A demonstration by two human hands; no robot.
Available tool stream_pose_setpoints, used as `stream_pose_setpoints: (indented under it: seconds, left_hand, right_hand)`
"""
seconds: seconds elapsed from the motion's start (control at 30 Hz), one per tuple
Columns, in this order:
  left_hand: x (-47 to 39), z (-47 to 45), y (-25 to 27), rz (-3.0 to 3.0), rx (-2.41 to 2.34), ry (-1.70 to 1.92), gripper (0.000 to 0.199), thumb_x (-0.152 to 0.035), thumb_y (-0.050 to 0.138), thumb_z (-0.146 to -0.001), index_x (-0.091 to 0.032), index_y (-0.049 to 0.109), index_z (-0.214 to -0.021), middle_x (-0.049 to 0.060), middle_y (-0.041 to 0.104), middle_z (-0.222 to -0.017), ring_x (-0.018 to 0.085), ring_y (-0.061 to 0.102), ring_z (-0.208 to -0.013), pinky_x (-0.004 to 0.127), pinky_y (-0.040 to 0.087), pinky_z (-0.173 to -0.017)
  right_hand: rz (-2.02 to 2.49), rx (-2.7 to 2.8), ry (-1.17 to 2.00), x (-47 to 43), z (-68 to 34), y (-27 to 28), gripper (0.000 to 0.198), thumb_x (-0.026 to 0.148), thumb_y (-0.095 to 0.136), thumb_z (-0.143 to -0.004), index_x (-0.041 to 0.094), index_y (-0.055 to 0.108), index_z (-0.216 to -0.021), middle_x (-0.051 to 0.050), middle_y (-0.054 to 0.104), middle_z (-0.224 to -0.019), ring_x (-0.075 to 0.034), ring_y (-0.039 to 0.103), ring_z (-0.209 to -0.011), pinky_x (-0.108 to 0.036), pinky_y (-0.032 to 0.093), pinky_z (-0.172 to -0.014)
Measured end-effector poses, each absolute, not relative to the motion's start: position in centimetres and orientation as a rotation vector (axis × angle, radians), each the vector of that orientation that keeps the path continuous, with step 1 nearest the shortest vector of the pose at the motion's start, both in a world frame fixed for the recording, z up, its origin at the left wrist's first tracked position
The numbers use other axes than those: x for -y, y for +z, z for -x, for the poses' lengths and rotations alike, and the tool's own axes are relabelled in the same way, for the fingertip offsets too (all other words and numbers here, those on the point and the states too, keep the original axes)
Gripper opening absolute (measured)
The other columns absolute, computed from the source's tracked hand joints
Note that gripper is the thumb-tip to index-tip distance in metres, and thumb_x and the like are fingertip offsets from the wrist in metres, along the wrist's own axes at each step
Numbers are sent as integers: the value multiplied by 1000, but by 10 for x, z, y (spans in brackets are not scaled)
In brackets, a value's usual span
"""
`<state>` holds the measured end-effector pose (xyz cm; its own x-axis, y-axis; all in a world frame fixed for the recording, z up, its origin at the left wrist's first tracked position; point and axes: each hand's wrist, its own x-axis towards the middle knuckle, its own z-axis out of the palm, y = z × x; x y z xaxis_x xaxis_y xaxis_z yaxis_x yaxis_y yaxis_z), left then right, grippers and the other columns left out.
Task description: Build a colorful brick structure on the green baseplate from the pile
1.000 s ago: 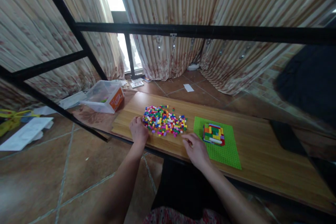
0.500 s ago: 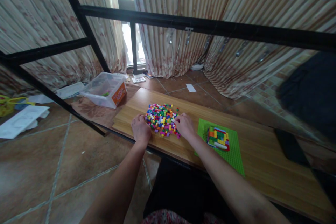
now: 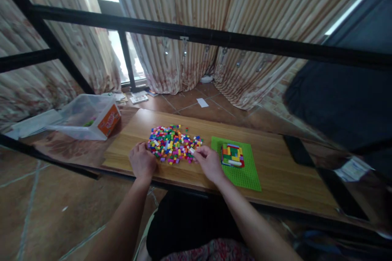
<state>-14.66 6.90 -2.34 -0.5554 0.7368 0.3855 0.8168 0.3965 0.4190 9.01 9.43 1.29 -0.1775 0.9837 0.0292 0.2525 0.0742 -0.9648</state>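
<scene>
A spread of small colourful toy bricks (image 3: 171, 143) lies on the wooden tabletop. My left hand (image 3: 142, 161) rests at the left edge of the pile with its fingers curled; whatever it may hold is hidden. At the pile's right edge, my right hand (image 3: 210, 163) pinches a white toy brick (image 3: 192, 151) between thumb and fingers. Just right of that hand is a green baseplate (image 3: 245, 181). On it sits a low rectangular brick structure (image 3: 232, 155) with red, yellow, orange, green and white pieces.
A clear plastic bin (image 3: 79, 130) with an orange label stands left of the tabletop. A black phone-like slab (image 3: 298, 151) lies toward the right end. A black metal bar (image 3: 153, 26) crosses beyond the table, before striped curtains (image 3: 196, 0).
The view has swung to the right, so the table things appear further left. My right hand has drawn back slightly from the pile, and a white brick now shows in its fingertips.
</scene>
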Motion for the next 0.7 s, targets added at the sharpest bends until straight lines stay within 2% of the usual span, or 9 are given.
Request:
stream_pose_setpoints:
  seconds: [0.13,0.3,0.47,0.6,0.7]
  left_hand:
    - [-71,148,-24,1420,2492,-856,33,-17,41,-84,-9,65,-105,18,63,-110,30,55,-106,43,39,-97]
    - [-71,149,-23,1420,2476,-852,33,-18,42,-83,-9,65,-104,17,63,-110,30,55,-106,42,39,-96]
    - [-72,149,-20,1437,2484,-793,35,-17,42,-82,-7,65,-106,19,64,-110,30,56,-107,43,41,-96]
    - [-72,148,-18,1446,2482,-766,35,-16,43,-82,-5,66,-106,21,65,-110,32,57,-108,44,42,-97]
    - [-72,149,-19,1442,2485,-754,37,-17,42,-82,-5,66,-108,21,65,-110,32,57,-108,45,43,-97]
  right_hand:
    - [1237,1236,1289,-70,-121,14,15,32,71,-66,21,63,-69,3,61,-58,-13,55,-54,-27,46,-55]
    - [1253,1044,1313,-46,-170,22,32,31,78,-58,23,73,-89,1,66,-72,-13,55,-59,-27,48,-55]
    - [1278,835,1339,-36,-213,17,33,32,84,-53,23,76,-84,-2,71,-85,-13,59,-68,-28,51,-60]
    - [1317,835,1261,-46,-231,13,34,38,83,-56,21,75,-84,-1,69,-73,-13,60,-64,-33,54,-69]
    - [1405,1065,1083,-61,-238,18,34,45,74,-67,19,74,-88,-3,70,-71,-17,63,-64,-36,53,-69]
